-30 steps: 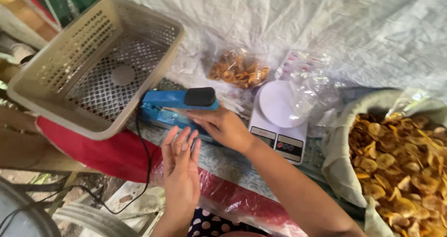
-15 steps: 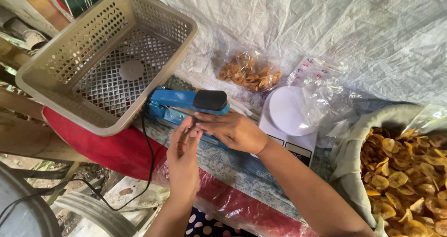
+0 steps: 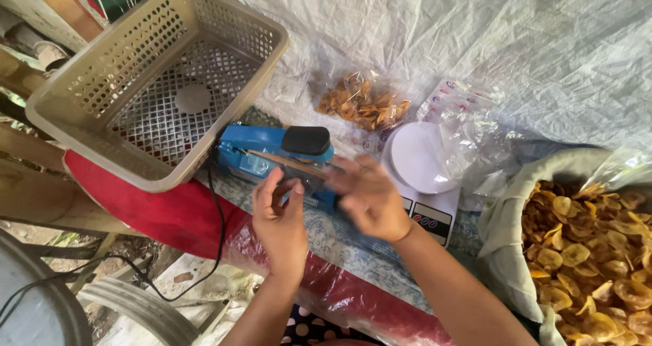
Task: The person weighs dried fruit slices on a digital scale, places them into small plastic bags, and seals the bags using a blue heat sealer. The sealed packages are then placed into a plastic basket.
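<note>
since the picture half a second back, both hands are found drawn closer together at the front of the blue heat sealer (image 3: 272,157), and the right hand (image 3: 367,198) is now blurred with motion, where it was laid flat along the sealer's bar.

only the head view is given. the left hand (image 3: 280,220) is seen with thumb and fingers pinched together just below the sealer's jaw line; something thin and clear, perhaps a bag edge, may be pinched there, but this cannot be told for sure. the right hand is curled beside it, nearly touching; whether anything is grasped by it cannot be told through the blur. the sealer's black handle (image 3: 307,140) is placed just beyond the two hands and is touched by neither.

further beyond the hands, a filled clear bag of chips (image 3: 361,101) is laid on the white tarp (image 3: 516,40). just to the right of the right hand a white scale (image 3: 421,166) is set, with empty clear bags (image 3: 468,125) draped over its far edge. well to the right, a sack of loose yellow chips (image 3: 598,258) is left open. beyond the left hand a beige basket (image 3: 156,81) is stood, holding no bags.

judged from this, one bag appears filled, much is left in the sack, and sealing seems to be under way.
</note>
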